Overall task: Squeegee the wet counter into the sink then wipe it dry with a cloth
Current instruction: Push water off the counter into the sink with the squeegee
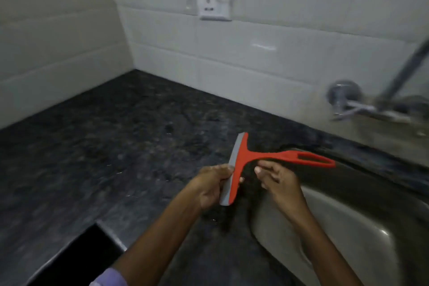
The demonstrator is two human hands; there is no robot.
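Observation:
An orange squeegee (pixel 255 157) with a grey rubber blade is held in the air over the dark speckled counter (pixel 111 146), just left of the steel sink (pixel 348 227). My left hand (pixel 212 187) grips the blade end from the left. My right hand (pixel 277 180) touches the handle near the T-joint with thumb and fingertips, the other fingers curled. The handle's looped end points right, over the sink's rim. No cloth is in view.
White tiled walls meet at the back left corner. A white wall socket (pixel 213 3) hangs on the back wall. A chrome tap (pixel 362 104) juts from the wall above the sink. A dark opening (pixel 76 260) lies at the counter's front edge.

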